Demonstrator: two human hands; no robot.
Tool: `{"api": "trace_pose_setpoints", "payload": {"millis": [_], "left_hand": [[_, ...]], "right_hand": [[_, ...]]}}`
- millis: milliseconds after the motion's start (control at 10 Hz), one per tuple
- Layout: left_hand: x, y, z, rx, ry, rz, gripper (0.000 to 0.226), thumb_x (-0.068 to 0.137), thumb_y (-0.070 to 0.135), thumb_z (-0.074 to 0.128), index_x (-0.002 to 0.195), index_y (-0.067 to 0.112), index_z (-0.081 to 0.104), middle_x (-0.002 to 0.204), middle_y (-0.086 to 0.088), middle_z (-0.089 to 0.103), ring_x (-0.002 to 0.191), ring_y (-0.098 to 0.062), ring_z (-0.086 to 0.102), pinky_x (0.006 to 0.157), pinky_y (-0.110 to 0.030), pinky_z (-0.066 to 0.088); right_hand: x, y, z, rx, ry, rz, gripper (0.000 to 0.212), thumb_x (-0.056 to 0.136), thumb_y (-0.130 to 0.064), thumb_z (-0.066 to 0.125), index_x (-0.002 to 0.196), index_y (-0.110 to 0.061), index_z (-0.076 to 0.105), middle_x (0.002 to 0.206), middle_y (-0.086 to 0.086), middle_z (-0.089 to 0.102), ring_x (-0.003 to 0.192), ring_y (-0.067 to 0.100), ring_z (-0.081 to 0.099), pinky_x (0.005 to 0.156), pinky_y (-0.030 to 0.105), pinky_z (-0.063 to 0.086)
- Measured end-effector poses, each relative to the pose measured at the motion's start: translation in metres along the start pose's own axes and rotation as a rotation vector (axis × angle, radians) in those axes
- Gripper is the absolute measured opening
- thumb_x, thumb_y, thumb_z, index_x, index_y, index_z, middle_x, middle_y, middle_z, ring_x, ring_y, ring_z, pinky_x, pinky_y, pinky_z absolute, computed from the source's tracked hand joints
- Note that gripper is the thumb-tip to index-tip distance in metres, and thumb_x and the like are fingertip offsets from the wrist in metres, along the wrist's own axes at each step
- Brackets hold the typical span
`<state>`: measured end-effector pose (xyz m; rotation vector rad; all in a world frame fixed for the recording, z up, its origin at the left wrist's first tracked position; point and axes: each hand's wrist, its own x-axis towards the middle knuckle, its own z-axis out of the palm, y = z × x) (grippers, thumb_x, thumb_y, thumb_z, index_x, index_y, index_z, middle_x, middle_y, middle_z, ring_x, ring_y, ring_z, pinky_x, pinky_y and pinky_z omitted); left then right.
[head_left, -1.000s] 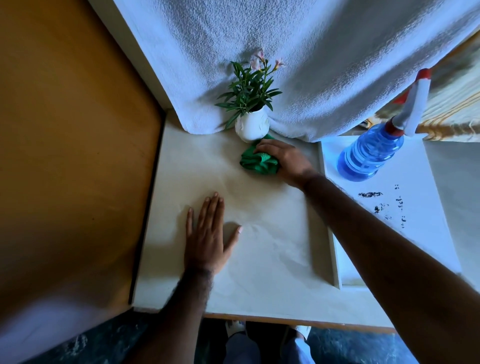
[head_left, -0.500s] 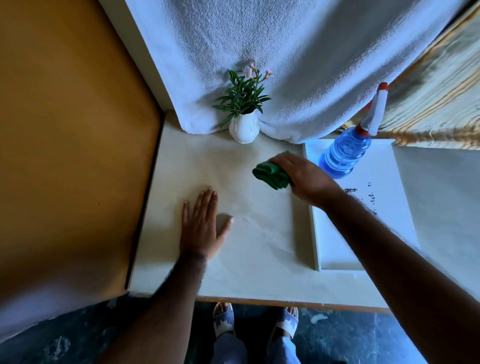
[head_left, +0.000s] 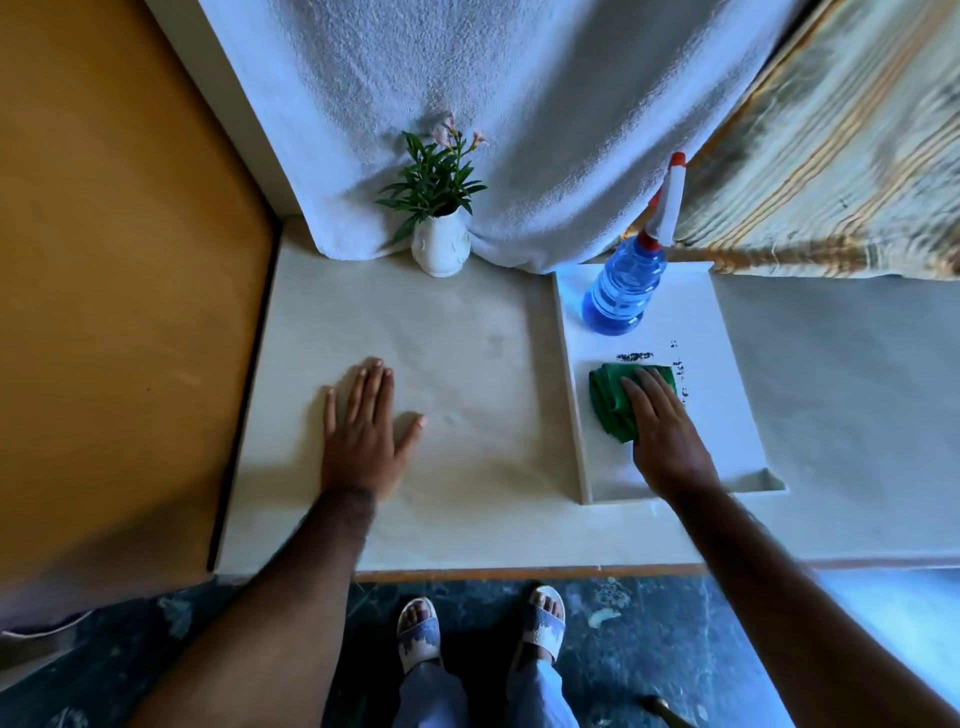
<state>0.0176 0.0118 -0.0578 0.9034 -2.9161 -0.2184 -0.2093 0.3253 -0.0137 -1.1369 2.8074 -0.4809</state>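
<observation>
Right hand (head_left: 667, 436) is pressing the green cloth (head_left: 609, 402) flat-fingered on the tray (head_left: 727, 415), just below the spray bottle (head_left: 623, 291). Dark smudges (head_left: 634, 356) aren't wiped yet, and the left hand (head_left: 363, 436) is lying spread on the worktop (head_left: 467, 322).

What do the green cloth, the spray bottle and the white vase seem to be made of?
Green cloth: soft fabric, matte, bunched in folds, probably microfibre. Spray bottle: clear ribbed plastic, glossy, blue liquid showing through. White vase: likely glazed ceramic, smooth with a faint sheen.
</observation>
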Motion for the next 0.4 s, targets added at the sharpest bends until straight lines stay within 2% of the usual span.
{"api": "trace_pose_setpoints", "payload": {"millis": [100, 200, 300, 400], "left_hand": [[0.001, 0.000, -0.001, 0.001, -0.017, 0.007, 0.084, 0.097, 0.064, 0.031, 0.162, 0.011, 0.030, 0.171, -0.009, 0.029, 0.159, -0.024, 0.027, 0.130, -0.060, 0.017], [0.003, 0.001, -0.006, -0.005, -0.080, -0.004, 0.088, 0.094, 0.065, 0.025, 0.162, 0.009, 0.027, 0.172, -0.010, 0.026, 0.160, -0.025, 0.024, 0.130, -0.062, 0.013], [0.006, 0.009, -0.019, 0.028, -0.220, -0.022, 0.093, 0.094, 0.071, 0.024, 0.165, 0.011, 0.017, 0.175, -0.008, 0.013, 0.162, -0.022, 0.015, 0.130, -0.064, 0.006], [0.014, 0.022, -0.036, 0.081, -0.235, 0.046, 0.092, 0.097, 0.072, 0.036, 0.165, 0.013, 0.014, 0.177, -0.003, 0.011, 0.162, -0.017, 0.011, 0.128, -0.066, 0.005]], "right_hand": [[-0.010, 0.003, -0.001, -0.037, -0.144, -0.038, 0.076, 0.088, -0.031, 0.045, 0.154, 0.004, 0.034, 0.163, 0.029, 0.028, 0.153, 0.044, 0.022, 0.125, 0.059, 0.024], [-0.008, 0.005, -0.009, -0.039, -0.270, -0.023, 0.092, 0.086, -0.051, 0.042, 0.160, -0.002, 0.018, 0.170, 0.023, 0.010, 0.158, 0.036, 0.004, 0.128, 0.055, 0.015], [-0.007, -0.003, -0.025, -0.148, -0.234, -0.139, 0.102, 0.091, -0.062, 0.062, 0.159, 0.002, 0.021, 0.169, 0.024, 0.014, 0.158, 0.036, 0.010, 0.127, 0.056, 0.022], [0.012, -0.024, -0.044, -0.223, -0.153, -0.307, 0.101, 0.092, -0.070, 0.058, 0.156, 0.004, 0.031, 0.166, 0.023, 0.027, 0.156, 0.035, 0.023, 0.122, 0.054, 0.032]]}}
